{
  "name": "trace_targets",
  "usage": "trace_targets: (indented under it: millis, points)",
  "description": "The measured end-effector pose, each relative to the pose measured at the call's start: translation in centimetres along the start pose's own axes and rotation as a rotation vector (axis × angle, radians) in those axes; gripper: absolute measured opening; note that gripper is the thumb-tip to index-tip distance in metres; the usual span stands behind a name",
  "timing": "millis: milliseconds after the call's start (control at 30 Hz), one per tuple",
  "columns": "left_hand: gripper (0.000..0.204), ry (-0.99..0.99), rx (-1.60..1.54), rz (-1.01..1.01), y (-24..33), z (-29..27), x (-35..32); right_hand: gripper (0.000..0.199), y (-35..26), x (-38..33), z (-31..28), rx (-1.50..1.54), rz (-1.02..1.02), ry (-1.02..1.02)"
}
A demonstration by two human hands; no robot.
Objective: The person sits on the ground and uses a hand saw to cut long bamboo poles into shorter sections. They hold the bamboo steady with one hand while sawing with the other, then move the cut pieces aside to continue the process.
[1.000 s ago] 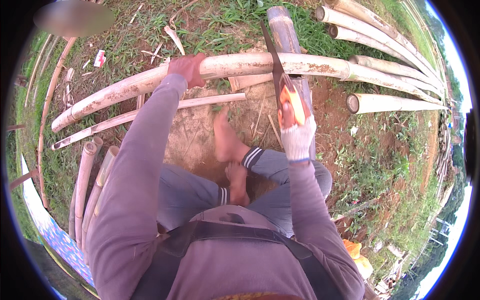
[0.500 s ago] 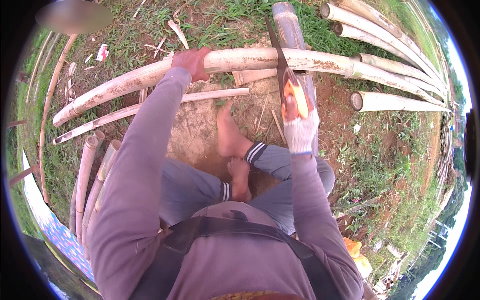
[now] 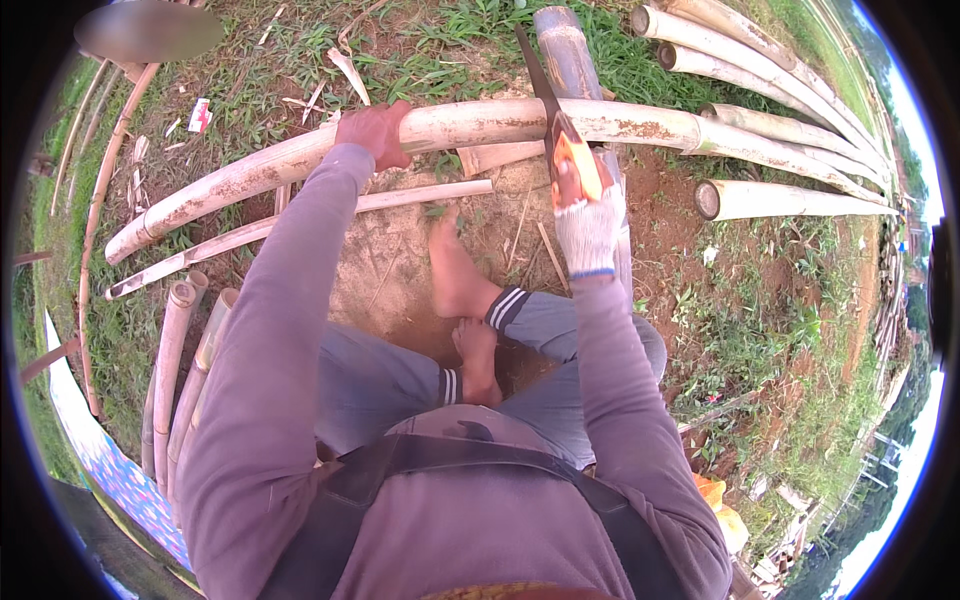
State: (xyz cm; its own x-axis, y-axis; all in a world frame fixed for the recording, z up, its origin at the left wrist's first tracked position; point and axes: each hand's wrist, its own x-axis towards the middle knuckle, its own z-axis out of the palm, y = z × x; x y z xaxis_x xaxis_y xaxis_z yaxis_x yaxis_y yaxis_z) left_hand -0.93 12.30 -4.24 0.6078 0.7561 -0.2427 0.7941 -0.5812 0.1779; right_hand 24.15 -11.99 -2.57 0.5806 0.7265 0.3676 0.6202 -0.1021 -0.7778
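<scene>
A long pale bamboo pole (image 3: pixel 470 124) lies crosswise in front of me. My left hand (image 3: pixel 374 135) is bare and wraps round the pole left of the middle. In a white glove with bare fingertips, my right hand (image 3: pixel 586 205) grips the orange handle of a handsaw (image 3: pixel 540 85). The saw's dark blade crosses the pole and points away from me. Whether its teeth sit in a cut I cannot tell. Beneath the pole, close to the blade, runs a thicker grey bamboo log (image 3: pixel 567 50).
Several cut bamboo poles (image 3: pixel 760 200) lie at the right. Shorter bamboo pieces (image 3: pixel 175 330) stand beside my left arm. A split bamboo strip (image 3: pixel 420 194) lies nearer than the held pole. My bare feet (image 3: pixel 460 270) rest on sawdust-covered soil, with grass (image 3: pixel 420 60) beyond.
My right hand and the saw have moved away from me and slightly left, across the pole. My left hand keeps its hold on the pole.
</scene>
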Motion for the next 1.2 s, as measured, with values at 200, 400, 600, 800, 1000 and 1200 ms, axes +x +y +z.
trace_targets:
  millis: [200, 400, 600, 800, 1000, 1200]
  points:
    - [0.084, -0.020, 0.010, -0.038, -0.4, 0.0, -0.3, 0.053, -4.9, -15.9, -11.7, 0.189, 0.312, -0.157]
    - [0.083, -0.001, 0.006, 0.013, 0.7, -0.8, 1.0, 0.036, 0.7, 1.1, -0.8, 0.145, 0.126, -0.101]
    - [0.086, 0.035, 0.010, -0.016, -1.4, 1.0, -0.1, 0.040, -2.4, -9.5, -6.4, 0.062, 0.126, -0.094]
    - [0.077, 0.017, 0.027, -0.018, -0.2, 0.6, 0.3, 0.045, -2.8, -11.6, -7.3, 0.195, 0.319, -0.123]
    - [0.080, -0.048, 0.011, -0.043, 0.4, -1.0, -0.1, 0.033, -1.9, 1.0, 0.0, 0.072, 0.162, -0.083]
    - [0.090, -0.021, 0.028, -0.049, -0.7, -0.1, 0.1, 0.044, -3.7, -15.7, -11.6, 0.206, 0.338, -0.214]
